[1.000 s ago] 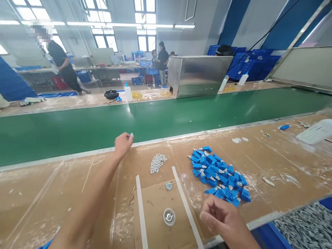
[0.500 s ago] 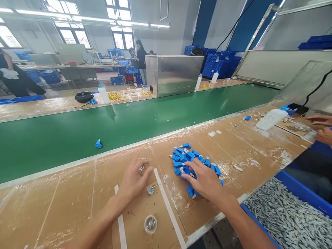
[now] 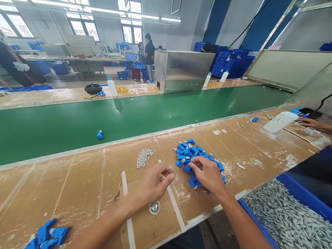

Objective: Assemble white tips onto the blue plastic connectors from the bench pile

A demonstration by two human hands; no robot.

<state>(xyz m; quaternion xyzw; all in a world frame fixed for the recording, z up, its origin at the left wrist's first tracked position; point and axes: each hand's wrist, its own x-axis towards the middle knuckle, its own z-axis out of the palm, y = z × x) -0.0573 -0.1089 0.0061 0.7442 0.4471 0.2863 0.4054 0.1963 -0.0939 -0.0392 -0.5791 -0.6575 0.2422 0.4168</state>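
Note:
My left hand (image 3: 155,181) hovers over the cardboard-covered bench, thumb and forefinger pinched together. Whatever sits between those fingertips is too small to make out. Beyond it lies a heap of small grey bits (image 3: 144,158). My right hand (image 3: 207,173) is at the near side of a pile of blue plastic pieces (image 3: 192,150) with whitish tips. Its thumb and fingers close on one blue plastic piece (image 3: 188,169) at the pile's edge. A small clear round cup (image 3: 155,207) stands below my left hand, partly covered by it.
A green conveyor belt (image 3: 145,119) runs behind the bench, carrying one blue piece (image 3: 100,135). More blue pieces (image 3: 46,235) lie at lower left. At right are a white bottle (image 3: 280,121), another person's hand (image 3: 315,124) and a blue bin of grey parts (image 3: 287,211).
My left hand has moved right from the grey bits, uncovering them, and its fingers have come together. My right hand has closed at the pile. The view has shifted, bringing lower-left blue pieces in.

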